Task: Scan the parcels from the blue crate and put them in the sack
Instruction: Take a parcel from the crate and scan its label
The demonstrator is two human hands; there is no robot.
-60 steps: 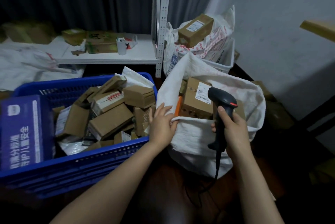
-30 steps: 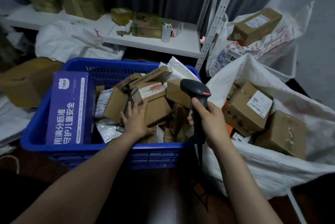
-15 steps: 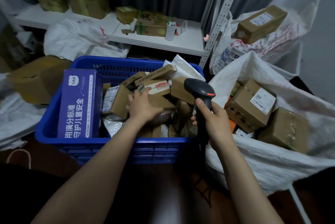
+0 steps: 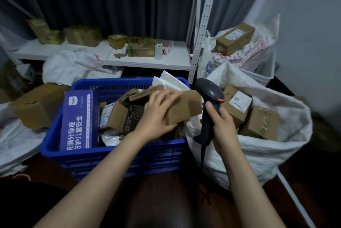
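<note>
Parcel [image 4: 186,107], a plain brown cardboard box, is held above the right end of the blue crate [image 4: 110,153], tilted and blurred, its right edge just beside the scanner [image 4: 210,98]. The left hand [image 4: 156,117] grips it from the left: the fingers lie spread across its top face and the thumb tucks under its near edge. No label shows on the faces in view. The right hand [image 4: 221,128] is wrapped round the scanner's dark handle, forefinger up at the front, the head with its red mark pointing toward the parcel.

In the crate stands a purple box [image 4: 79,120] with white Chinese writing, of which 守护儿童安全 can be read. Beside it lies a black box [image 4: 132,117] whose small print is too fine to read, and a brown box with a white label.

Right of the crate, touching it, the white sack [image 4: 258,153] holds more brown boxes; one labelled box [image 4: 238,104] bears a white sticker, unreadable.
</note>
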